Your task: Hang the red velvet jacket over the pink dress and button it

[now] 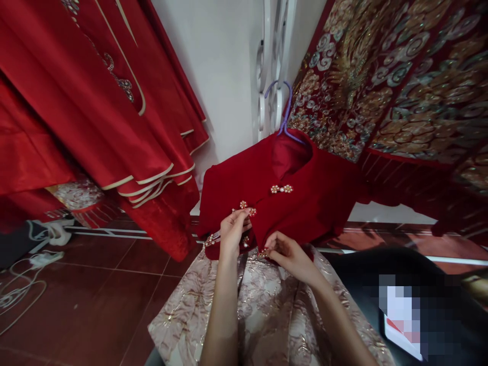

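Observation:
A dark red jacket (316, 193) hangs on a purple hanger (286, 109). Its top clasp, with gold flowers and a pearl (282, 189), is joined below the collar; lower down, the front panels part. My left hand (232, 231) is closed on the front edge of the left panel, thumb beside a gold flower clasp (252, 212). Pinched in my right hand (288, 254) is the lower front corner of the other panel, by another gold clasp (263, 252). Gold beaded trim (209, 241) shows at the jacket's lower left. My fingers partly cover the edges.
Red garments with pale piping (114, 127) hang at left, and an embroidered red and gold garment (362, 76) at right. A pale brocade skirt (190, 300) spreads below my arms. White cables (23, 290) lie on the tiled floor. A phone (404, 338) rests on a black surface, partly pixelated.

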`<state>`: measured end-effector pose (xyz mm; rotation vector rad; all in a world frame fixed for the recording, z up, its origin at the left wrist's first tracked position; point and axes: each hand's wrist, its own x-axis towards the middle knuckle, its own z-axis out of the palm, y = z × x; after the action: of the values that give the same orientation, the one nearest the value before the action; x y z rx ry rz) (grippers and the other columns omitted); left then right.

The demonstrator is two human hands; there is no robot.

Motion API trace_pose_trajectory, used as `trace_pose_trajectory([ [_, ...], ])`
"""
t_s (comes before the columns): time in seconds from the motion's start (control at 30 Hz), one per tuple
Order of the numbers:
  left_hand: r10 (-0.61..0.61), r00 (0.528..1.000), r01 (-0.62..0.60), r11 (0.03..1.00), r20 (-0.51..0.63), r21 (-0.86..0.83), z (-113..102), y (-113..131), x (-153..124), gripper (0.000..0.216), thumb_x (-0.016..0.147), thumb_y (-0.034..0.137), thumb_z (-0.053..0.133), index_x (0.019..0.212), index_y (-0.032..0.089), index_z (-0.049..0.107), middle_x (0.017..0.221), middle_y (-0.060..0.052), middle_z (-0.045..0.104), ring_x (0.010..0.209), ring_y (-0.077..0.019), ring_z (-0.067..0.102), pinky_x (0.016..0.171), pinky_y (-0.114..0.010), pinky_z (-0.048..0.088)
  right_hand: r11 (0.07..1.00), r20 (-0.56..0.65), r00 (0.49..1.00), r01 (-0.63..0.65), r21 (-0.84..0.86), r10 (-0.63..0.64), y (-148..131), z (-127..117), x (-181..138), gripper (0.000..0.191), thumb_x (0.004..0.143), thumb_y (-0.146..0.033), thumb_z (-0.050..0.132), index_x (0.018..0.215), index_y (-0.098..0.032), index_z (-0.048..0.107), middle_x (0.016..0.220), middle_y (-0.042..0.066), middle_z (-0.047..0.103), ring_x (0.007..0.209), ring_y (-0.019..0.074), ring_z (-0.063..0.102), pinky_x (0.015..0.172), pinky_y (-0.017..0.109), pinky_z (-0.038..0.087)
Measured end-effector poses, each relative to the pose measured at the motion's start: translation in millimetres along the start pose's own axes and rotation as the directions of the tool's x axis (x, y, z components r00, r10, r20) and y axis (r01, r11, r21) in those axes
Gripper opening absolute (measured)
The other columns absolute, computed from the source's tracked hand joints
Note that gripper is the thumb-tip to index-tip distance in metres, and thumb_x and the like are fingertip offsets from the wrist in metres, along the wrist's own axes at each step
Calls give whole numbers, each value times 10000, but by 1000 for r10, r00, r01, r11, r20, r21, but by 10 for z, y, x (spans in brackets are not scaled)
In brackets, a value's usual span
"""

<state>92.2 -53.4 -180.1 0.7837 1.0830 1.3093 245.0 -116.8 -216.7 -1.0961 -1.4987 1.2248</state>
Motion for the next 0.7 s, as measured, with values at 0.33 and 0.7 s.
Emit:
trace_pose_trajectory([
  [0.33,-18,997,10,996,79,94,-42,46,-32,395,620,452,768,841,129,716,864,-73,720,699,-112,634,664,-235,520,999,11,1000,-13,-34,13,-43,4,-4,86,793,-243,587,835,-192,532,763,-10,551,717,120,526,681,255,426],
  [0.7,343,687,-714,479,640,510,553,572,102,256,850,333,577,1043,185,655,962,-58,635,796,-132,594,712,-248,478,958,12,1000,-4,-287,8,-538,-390,-307,87,769,-148,539,821,-215,520,732,-20,575,677,123,529,646,259,414],
])
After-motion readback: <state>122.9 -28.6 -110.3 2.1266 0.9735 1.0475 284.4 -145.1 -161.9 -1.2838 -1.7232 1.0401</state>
